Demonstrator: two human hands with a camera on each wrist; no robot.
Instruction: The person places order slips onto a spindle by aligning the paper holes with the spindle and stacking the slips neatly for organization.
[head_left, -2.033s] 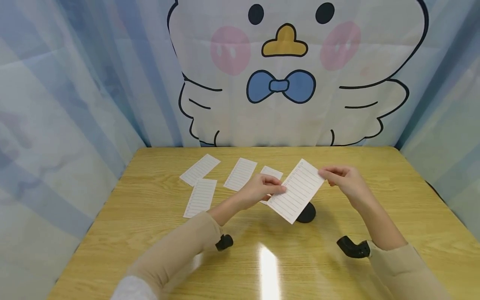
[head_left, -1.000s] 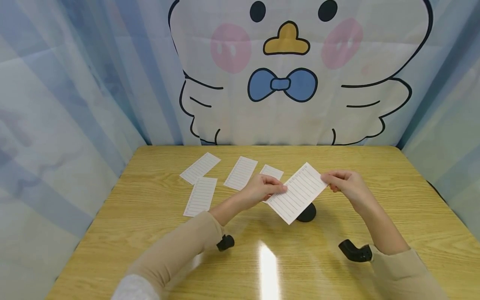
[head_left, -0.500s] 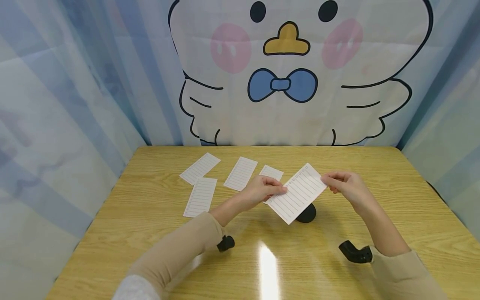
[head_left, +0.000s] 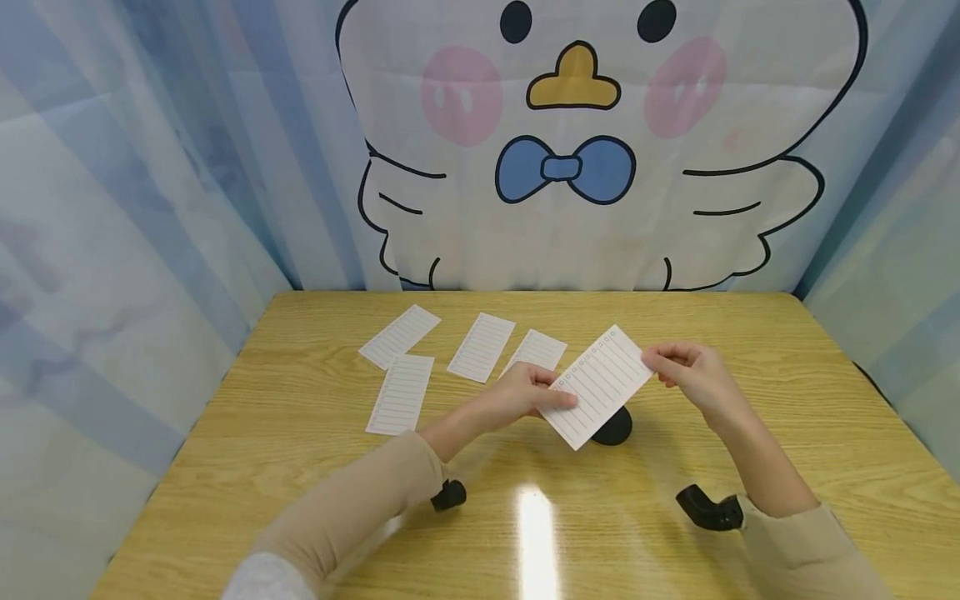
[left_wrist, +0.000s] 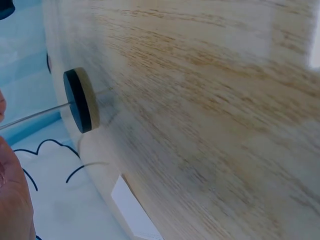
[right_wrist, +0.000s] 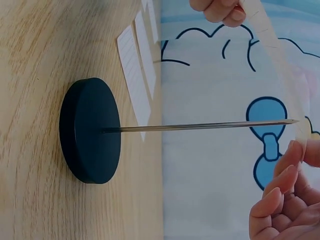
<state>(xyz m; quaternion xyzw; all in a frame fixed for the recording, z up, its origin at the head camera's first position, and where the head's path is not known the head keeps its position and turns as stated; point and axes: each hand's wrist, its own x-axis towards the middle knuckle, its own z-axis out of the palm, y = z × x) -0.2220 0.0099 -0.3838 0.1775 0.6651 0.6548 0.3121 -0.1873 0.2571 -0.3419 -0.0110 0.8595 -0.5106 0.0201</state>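
A white lined paper slip (head_left: 600,379) with a row of small boxes along one edge is held up between both hands. My left hand (head_left: 517,398) pinches its left edge between thumb and fingers. At the upper right edge, my right hand (head_left: 697,373) pinches the slip with thumb and index finger. Below it stands a paper spike, its round black base (head_left: 613,427) partly covered by the slip in the head view. In the right wrist view the upright metal rod (right_wrist: 200,127) reaches the slip, its pointed tip right at the paper near the right fingertips.
Several similar lined slips lie on the wooden table (head_left: 300,500), including one at the back left (head_left: 400,337), one nearer the front (head_left: 401,395) and one behind the left hand (head_left: 538,350). A patterned curtain (head_left: 562,242) hangs behind the table. Black curved pieces (head_left: 708,508) stick out at the sleeves.
My left hand has slid a little toward me along the slip's edge, uncovering more of the table slip behind it. The right hand, after a small early shift rightward, stays put.
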